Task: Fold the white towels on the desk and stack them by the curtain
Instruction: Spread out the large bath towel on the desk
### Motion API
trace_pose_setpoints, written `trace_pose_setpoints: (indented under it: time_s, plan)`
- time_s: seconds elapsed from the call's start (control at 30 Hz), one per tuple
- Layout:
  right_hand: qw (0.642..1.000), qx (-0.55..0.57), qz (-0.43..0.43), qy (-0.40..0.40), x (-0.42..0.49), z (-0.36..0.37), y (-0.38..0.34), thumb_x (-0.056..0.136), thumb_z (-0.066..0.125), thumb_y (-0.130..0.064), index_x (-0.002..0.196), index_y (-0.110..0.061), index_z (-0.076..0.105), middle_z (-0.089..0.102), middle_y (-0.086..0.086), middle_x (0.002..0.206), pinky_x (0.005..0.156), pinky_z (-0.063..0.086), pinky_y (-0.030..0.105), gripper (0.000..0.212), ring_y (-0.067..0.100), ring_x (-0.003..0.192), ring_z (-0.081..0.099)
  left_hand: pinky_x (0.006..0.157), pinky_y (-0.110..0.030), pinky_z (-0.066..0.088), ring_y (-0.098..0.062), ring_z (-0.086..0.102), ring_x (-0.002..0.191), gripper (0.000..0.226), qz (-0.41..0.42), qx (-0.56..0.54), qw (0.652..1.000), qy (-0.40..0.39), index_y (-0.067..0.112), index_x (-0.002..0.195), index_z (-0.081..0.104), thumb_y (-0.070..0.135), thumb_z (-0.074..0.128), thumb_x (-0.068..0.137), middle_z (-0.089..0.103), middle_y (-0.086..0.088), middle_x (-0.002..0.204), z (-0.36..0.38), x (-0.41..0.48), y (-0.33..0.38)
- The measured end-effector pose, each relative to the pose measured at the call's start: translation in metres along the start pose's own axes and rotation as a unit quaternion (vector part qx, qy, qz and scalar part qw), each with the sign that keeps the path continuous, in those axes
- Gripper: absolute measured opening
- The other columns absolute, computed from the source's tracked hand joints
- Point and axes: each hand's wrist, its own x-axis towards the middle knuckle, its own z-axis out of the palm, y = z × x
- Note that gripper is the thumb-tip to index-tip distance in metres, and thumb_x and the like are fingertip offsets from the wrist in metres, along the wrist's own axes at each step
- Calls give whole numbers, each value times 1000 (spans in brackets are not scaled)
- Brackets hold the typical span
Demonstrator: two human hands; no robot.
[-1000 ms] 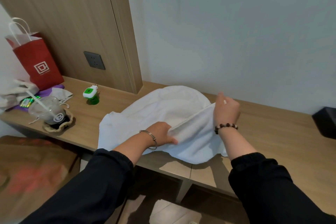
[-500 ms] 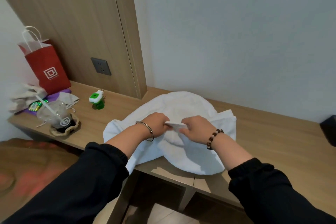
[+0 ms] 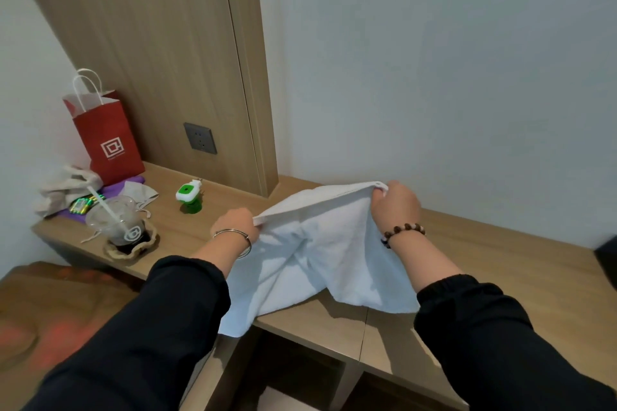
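A white towel (image 3: 320,253) hangs lifted above the wooden desk (image 3: 500,264), stretched by its top edge between both hands. My left hand (image 3: 235,223) pinches the towel's left corner, and my right hand (image 3: 395,203) grips the right corner, higher and farther back. The cloth sags in folds below them, and its lower left corner droops over the desk's front edge. No curtain is in view.
At the desk's left end stand a red paper bag (image 3: 107,133), a plastic cup with a straw (image 3: 117,223) in a woven holder, a green and white plug-in device (image 3: 188,195), batteries and crumpled cloths. A dark object (image 3: 607,260) sits at the right edge.
My hands were together on the towel lying on the desk; they have moved apart and upward, lifting the towel and stretching its top edge.
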Motion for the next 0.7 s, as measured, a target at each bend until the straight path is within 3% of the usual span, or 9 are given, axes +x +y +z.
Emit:
trace_pose_setpoints:
  time_s: [0.07, 0.1, 0.2, 0.3, 0.4, 0.47, 0.57, 0.63, 0.7]
  plan:
    - [995, 58, 73, -28, 3, -3, 1, 97, 42, -21, 72, -5, 50, 50, 11, 72, 49, 24, 29, 31, 26, 65, 43, 72, -32, 42, -31, 58, 89, 40, -41, -142, 988, -39, 7, 104, 63, 44, 51, 93, 63, -13, 103, -5, -1, 2]
    - [991, 84, 93, -36, 4, -6, -2, 98, 41, -21, 72, -2, 51, 51, 13, 73, 52, 27, 30, 34, 26, 66, 45, 74, -32, 42, -31, 58, 92, 41, -57, -254, 964, -57, 6, 106, 62, 44, 52, 92, 64, -15, 110, -12, -1, 11]
    - [990, 125, 54, -28, 10, -24, -34, 100, 37, -19, 76, 1, 55, 50, 13, 73, 59, 28, 29, 36, 25, 70, 45, 72, -29, 45, -26, 60, 87, 52, -57, -526, 846, -70, -1, 119, 57, 41, 58, 89, 66, -9, 102, -56, -3, 61]
    - [980, 200, -20, 5, 26, -63, -87, 99, 38, -16, 66, -2, 48, 46, 7, 65, 50, 25, 29, 38, 23, 64, 40, 88, -36, 51, -27, 61, 99, 49, 23, -596, 801, -50, -2, 125, 54, 34, 56, 92, 62, -12, 111, -120, -12, 112]
    - [944, 319, -72, 43, 43, -118, -143, 99, 40, -16, 58, -14, 36, 41, -1, 60, 41, 30, 14, 41, 12, 54, 36, 97, -41, 47, -28, 59, 102, 29, 109, -667, 735, -53, 1, 114, 58, 22, 53, 95, 59, -15, 110, -196, -25, 148]
    - [914, 386, -100, 76, 51, -159, -178, 99, 41, -17, 60, -17, 37, 41, -3, 62, 41, 31, 12, 39, 8, 54, 37, 89, -41, 50, -27, 61, 92, 14, 170, -708, 684, -50, 5, 97, 58, 17, 51, 95, 61, -16, 101, -252, -42, 166]
    - [860, 460, -171, 142, 53, -228, -226, 98, 45, -14, 62, -19, 41, 44, -6, 62, 43, 33, 8, 37, 4, 53, 38, 64, -29, 47, -19, 55, 67, 7, 247, -742, 623, -10, 8, 83, 58, 13, 56, 88, 56, -10, 77, -336, -78, 184]
    - [827, 477, -232, 187, 48, -281, -255, 97, 45, -11, 65, -21, 45, 47, -9, 64, 46, 34, 7, 34, 2, 54, 41, 52, -25, 36, -15, 44, 58, 6, 289, -754, 589, 12, 8, 84, 57, 12, 55, 88, 46, -6, 69, -390, -106, 193]
    - [789, 484, -297, 234, 40, -339, -285, 96, 45, -9, 79, -16, 55, 54, -7, 74, 53, 34, 7, 21, 7, 66, 46, 53, -24, 35, -14, 44, 59, 13, 346, -783, 516, 4, 7, 98, 57, 15, 47, 96, 47, -6, 71, -448, -136, 200]
